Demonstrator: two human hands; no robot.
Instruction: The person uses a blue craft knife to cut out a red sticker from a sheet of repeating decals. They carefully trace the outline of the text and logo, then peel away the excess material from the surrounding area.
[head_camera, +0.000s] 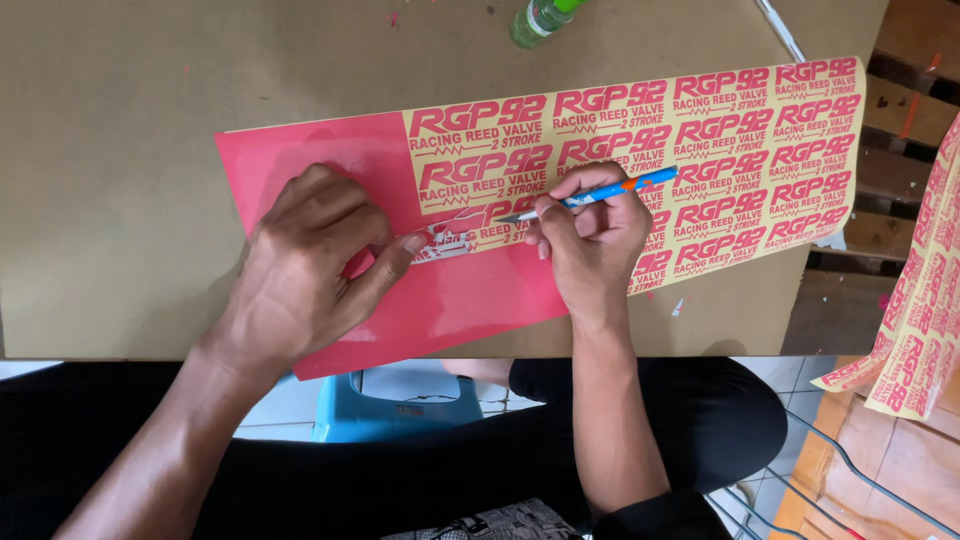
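A long vinyl sticker sheet (720, 150) lies across a brown board (110, 200); its right part is yellow backing with rows of red lettering, its left part is still solid red (300, 150). My left hand (310, 260) rests on the red part, fingertips pinching a thin strip of peeled red film (440, 235). My right hand (590, 235) holds a blue and orange craft knife (600, 195) like a pen, its tip pointing left at the edge of the peeled strip.
A green bottle (540, 18) lies at the board's far edge. Finished sticker sheets (915, 320) hang at the right over wooden slats. A blue plastic stool (395, 405) shows below the board, between my dark-trousered legs.
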